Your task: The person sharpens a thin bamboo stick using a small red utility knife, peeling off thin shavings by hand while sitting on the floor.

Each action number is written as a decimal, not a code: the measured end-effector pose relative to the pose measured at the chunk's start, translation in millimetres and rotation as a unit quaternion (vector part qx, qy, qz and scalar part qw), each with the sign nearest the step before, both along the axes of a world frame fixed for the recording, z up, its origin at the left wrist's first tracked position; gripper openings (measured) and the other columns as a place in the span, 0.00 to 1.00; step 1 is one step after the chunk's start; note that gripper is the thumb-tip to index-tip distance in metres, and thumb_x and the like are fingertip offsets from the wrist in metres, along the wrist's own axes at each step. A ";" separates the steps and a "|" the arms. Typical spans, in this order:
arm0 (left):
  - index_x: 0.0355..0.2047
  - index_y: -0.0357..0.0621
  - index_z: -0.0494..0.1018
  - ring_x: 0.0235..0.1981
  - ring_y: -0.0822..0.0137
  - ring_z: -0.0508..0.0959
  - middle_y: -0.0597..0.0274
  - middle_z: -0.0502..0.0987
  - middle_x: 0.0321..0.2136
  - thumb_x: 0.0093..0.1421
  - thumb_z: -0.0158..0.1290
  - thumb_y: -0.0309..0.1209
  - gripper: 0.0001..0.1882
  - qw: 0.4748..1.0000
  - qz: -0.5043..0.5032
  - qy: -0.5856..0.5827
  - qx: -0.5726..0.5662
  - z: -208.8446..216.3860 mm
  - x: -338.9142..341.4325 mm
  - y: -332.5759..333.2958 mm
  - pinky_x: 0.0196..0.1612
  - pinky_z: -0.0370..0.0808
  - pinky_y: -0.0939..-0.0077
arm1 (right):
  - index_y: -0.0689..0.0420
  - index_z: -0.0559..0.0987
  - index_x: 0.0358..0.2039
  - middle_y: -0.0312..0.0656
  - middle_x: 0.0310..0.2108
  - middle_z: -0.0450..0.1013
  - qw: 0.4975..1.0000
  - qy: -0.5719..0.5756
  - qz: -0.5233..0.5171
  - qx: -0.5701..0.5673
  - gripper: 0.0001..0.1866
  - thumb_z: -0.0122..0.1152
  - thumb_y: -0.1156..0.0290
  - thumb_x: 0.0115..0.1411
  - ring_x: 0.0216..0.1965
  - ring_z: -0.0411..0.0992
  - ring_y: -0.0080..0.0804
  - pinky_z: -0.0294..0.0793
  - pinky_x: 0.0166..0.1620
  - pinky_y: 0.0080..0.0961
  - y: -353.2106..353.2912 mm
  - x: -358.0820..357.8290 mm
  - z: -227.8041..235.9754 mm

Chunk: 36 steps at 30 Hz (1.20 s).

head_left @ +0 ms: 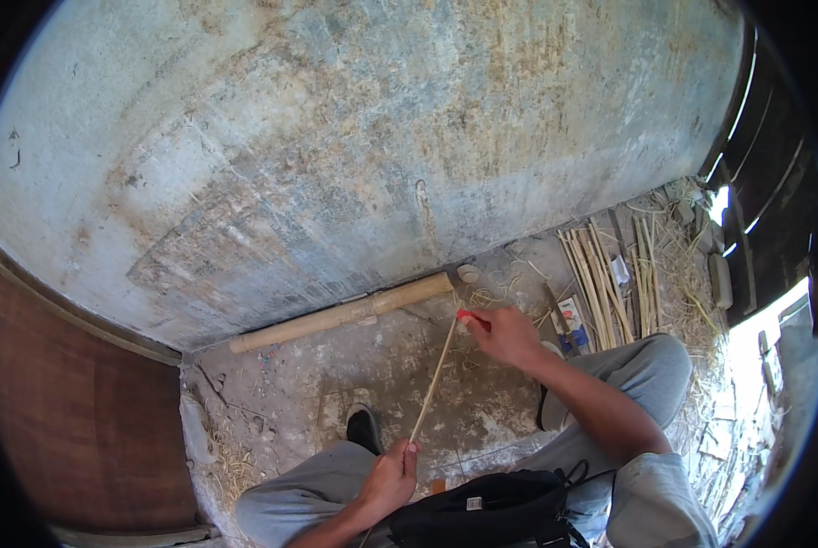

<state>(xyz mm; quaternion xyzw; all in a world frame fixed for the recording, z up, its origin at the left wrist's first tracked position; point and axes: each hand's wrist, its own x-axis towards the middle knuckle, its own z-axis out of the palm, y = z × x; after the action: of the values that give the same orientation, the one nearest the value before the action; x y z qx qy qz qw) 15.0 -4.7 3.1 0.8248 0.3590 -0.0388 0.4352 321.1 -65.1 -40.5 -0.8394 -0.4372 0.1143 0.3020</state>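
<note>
A long, thin bamboo strip (435, 382) slants up and away between my two hands. Its near end is wrapped by the closed fingers of my left hand (396, 475), above my left thigh. At the strip's far end, my right hand (506, 336) is closed round a small bright red thing (465, 315), which touches or nearly touches the strip. Most of that red thing is hidden in my fingers, so its kind does not show.
A thick bamboo pole (345, 313) lies along the foot of the stained wall (382, 146). Several split bamboo strips (594, 283) lie at the right, beside a long blade-like tool (556, 306) and straw (692, 301). A brown wooden panel (80, 393) stands left. A black bag (482, 511) rests at my lap.
</note>
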 end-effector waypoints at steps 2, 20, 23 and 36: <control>0.44 0.39 0.72 0.18 0.59 0.73 0.50 0.70 0.16 0.73 0.42 0.37 0.15 1.000 -0.004 -0.027 0.011 -8.1 -1.5 1.6 0.25 0.69 0.62 | 0.51 0.84 0.42 0.51 0.26 0.79 0.999 0.021 -0.031 -0.014 0.20 0.54 0.50 0.65 0.30 0.78 0.55 0.79 0.36 0.48 -0.1 7.5 -4.3; 0.47 0.38 0.72 0.23 0.59 0.77 0.52 0.74 0.21 0.73 0.42 0.37 0.16 0.996 -0.033 -0.020 -0.084 -41.8 -10.5 23.8 0.30 0.72 0.66 | 0.57 0.83 0.43 0.54 0.30 0.79 0.976 0.146 -0.132 0.092 0.21 0.57 0.52 0.64 0.33 0.79 0.53 0.77 0.39 0.43 16.1 17.9 -6.7; 0.48 0.38 0.73 0.22 0.72 0.72 0.62 0.72 0.20 0.74 0.40 0.37 0.16 0.980 -0.017 0.012 -0.200 -39.5 -5.8 31.1 0.28 0.70 0.71 | 0.57 0.83 0.44 0.52 0.28 0.79 0.983 0.120 -0.073 0.117 0.20 0.58 0.53 0.64 0.31 0.79 0.50 0.76 0.37 0.39 15.7 7.6 0.2; 0.52 0.38 0.69 0.13 0.80 0.64 0.63 0.76 0.25 0.76 0.36 0.37 0.17 0.937 0.023 -0.004 -0.350 -20.7 22.7 29.7 0.18 0.63 0.82 | 0.61 0.84 0.42 0.50 0.23 0.76 0.990 0.118 0.043 0.066 0.20 0.61 0.55 0.63 0.23 0.75 0.40 0.72 0.30 0.35 6.8 1.5 18.7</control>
<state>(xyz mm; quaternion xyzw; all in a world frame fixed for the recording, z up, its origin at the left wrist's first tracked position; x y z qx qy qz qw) 37.8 25.1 -17.6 0.6121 0.3400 -0.1485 0.6984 322.6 -58.3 -21.8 -0.7785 -0.4409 0.1968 0.4011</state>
